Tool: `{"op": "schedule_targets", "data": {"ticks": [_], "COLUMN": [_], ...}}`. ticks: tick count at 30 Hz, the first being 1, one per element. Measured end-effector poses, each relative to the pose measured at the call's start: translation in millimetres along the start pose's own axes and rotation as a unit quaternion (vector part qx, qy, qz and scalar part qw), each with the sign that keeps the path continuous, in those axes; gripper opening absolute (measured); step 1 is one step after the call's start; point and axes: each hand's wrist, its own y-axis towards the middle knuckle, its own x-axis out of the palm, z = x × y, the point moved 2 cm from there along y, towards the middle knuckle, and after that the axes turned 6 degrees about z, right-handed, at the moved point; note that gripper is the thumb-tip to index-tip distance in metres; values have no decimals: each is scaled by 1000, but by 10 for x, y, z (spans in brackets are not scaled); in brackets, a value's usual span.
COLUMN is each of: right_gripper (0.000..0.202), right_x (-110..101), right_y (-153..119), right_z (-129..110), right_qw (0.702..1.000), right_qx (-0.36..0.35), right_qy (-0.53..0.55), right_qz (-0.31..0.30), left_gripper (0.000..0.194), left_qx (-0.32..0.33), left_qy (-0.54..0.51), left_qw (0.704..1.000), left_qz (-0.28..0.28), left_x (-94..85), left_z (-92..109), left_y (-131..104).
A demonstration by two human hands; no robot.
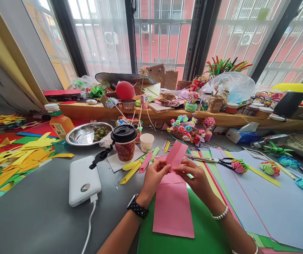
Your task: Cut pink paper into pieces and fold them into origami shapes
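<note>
A creased strip of pink paper (178,153) is pinched between my two hands, its upper end tilted up and to the right. My left hand (155,174) closes thumb and fingers on its left edge; a dark watch strap circles that wrist. My right hand (195,176) grips the right edge, with a beaded bracelet on the wrist. Below them a larger pink paper sheet (172,211) lies flat on a green board (206,225). Folded yellow paper strips (130,170) and a folded pink strip (145,161) lie left of my left hand.
A white power bank (85,181) with a cable, a lidded coffee cup (124,144), a paper cup (147,142) and a metal plate (73,137) of green fruit stand left. Scissors (224,161), paper flowers (270,168) and white sheets (278,208) lie right. Yellow strips (32,158) pile far left.
</note>
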Motion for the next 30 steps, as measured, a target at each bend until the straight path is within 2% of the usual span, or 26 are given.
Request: {"op": "schedule_targets", "data": {"ticks": [9,18,30], "right_gripper": [17,21,15], "right_x": [-32,27,27], "right_y": [30,12,2], "right_z": [9,39,43], "right_qw": [997,985,990], "right_qx": [61,134,112], "right_qy": [47,105,80], "right_qz": [5,16,17], "left_gripper": [31,38,42], "left_qx": [-8,-27,-53], "left_qy": [-16,-16,-10], "left_qw": [1000,998,996], "left_qz": [-22,-52,-71], "left_x": [1,38,50], "left_z": [-67,-72,-74], "left_y": [9,-26,-15]}}
